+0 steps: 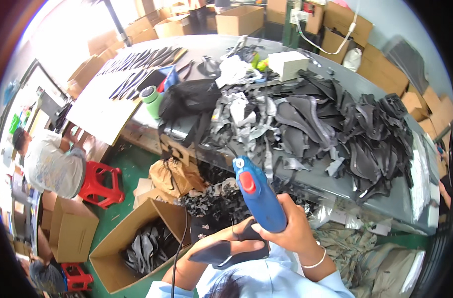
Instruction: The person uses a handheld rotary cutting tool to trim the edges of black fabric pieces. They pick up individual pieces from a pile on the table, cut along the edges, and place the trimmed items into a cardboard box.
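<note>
My right hand (293, 231) is closed round the grip of a blue handheld power tool (261, 203) with a red button; its narrow end points up and away, toward the table. Below it, close to my body, my left hand (243, 243) grips a black saddle-shaped piece (211, 253), which partly hides its fingers. Both hands are near each other, in front of the table edge. Dark saddle-shaped covers (301, 119) with ragged edges are heaped on the grey table (395, 198) ahead, beside a pile of grey and black scraps (241, 114).
An open cardboard box (109, 265) of dark saddle-shaped pieces stands at lower left, near a black cord (174, 268). A green bottle (150, 99), black bag (186, 99) and white box (288, 65) are on the table. A person (55, 161) sits on a red stool (102, 184) at left.
</note>
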`<state>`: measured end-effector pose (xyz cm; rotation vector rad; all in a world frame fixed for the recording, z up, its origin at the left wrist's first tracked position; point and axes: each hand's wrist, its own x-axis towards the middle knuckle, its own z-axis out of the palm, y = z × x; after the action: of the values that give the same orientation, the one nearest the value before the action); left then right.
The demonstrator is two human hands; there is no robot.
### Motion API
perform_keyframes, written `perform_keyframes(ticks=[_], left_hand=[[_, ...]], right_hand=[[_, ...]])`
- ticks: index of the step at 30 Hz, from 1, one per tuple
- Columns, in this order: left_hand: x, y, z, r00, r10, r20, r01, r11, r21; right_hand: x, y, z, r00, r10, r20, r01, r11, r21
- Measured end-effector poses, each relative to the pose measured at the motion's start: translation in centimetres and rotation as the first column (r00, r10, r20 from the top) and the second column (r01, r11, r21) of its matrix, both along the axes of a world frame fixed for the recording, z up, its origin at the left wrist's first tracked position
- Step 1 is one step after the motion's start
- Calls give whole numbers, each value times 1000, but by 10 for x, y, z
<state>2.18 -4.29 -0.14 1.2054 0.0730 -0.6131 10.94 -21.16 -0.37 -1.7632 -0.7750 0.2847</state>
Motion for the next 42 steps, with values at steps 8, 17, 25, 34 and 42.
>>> perform_keyframes(ticks=[8,17,25,34,42], left_hand=[[-1,-32,-51,849,447,281,-328,864,-382],[6,-43,-43,618,777,-118,-736,520,-433],[7,-29,-33,479,878,-18,-769,409,-492],[8,-4,-20,105,942,320,-837,258,-483],[2,-1,-27,100,889,447,-827,324,-459]], right_hand=[[24,-2,-9,930,-261,-260,329,906,266],[18,5,-17,930,-356,-96,369,892,262],[20,-1,-1,978,-195,-72,202,974,101],[-29,-5,-16,914,-33,405,112,978,-174],[-30,-4,-11,906,8,424,70,983,-168]])
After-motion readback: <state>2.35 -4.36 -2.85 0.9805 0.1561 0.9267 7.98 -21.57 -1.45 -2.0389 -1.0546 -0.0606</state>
